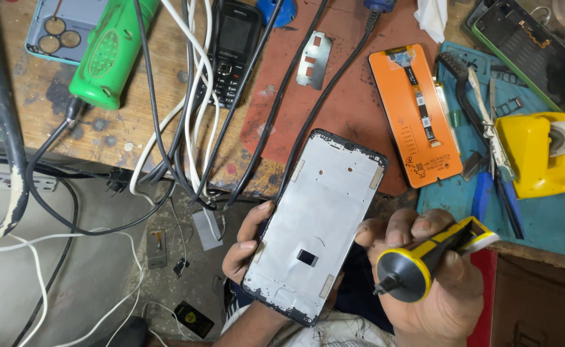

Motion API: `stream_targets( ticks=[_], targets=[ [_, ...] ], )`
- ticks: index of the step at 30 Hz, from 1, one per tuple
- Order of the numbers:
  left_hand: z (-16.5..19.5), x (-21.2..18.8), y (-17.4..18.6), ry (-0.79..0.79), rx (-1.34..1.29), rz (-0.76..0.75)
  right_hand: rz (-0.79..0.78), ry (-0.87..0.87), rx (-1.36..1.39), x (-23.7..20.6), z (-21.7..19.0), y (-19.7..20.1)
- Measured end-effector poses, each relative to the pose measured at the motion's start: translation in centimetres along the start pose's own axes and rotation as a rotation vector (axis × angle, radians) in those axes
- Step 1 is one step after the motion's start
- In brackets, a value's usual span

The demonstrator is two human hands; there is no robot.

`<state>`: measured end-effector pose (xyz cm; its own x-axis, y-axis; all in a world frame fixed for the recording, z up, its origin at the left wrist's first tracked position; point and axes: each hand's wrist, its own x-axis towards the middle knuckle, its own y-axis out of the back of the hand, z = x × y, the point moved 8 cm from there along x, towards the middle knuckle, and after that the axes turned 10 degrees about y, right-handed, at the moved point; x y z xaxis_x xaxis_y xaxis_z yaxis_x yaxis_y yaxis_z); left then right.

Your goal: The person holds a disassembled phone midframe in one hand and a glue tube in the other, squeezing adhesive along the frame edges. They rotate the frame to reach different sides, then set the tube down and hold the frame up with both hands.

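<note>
Head view: the left hand (247, 247) cradles a phone middle frame (314, 222) from beneath, fingers curled around its left edge, the pale inner face up and tilted, held over the lap just off the workbench (134, 122) edge. The right hand (433, 283) is wrapped closed around a yellow-and-black screwdriver (433, 260), its round cap toward the camera. On the bench lie an orange display panel (417, 115) with small white stickers, a black keypad phone (231, 51), a green tool (112, 51) and a yellow tape dispenser (539, 154)

An orange screen part (416, 114) lies flat on the wooden bench (121, 128). Left of it lies a black button phone (232, 48), its small screen dark.
</note>
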<state>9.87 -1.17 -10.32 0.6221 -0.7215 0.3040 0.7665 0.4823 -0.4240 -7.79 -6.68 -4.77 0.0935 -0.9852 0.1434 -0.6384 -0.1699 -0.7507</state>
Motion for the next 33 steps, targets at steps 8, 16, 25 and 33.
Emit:
stream_targets(
  ticks=[8,16,25,33],
  targets=[
    [1.0,-0.4,-2.2,-0.041,0.774,-0.497,0.010,0.005,0.018,1.2,-0.1,-0.4],
    [-1.3,-0.1,-1.9,0.937,-0.511,-0.323,0.007,-0.066,0.021,1.9,0.0,-0.7],
    [1.1,-0.4,-3.6,1.270,-1.182,-0.457,-0.021,-0.170,0.008,1.3,0.5,0.1],
    [0.8,0.6,-2.0,1.133,-0.965,-0.386,0.002,0.067,-0.115,1.7,-2.4,0.6]
  ],
)
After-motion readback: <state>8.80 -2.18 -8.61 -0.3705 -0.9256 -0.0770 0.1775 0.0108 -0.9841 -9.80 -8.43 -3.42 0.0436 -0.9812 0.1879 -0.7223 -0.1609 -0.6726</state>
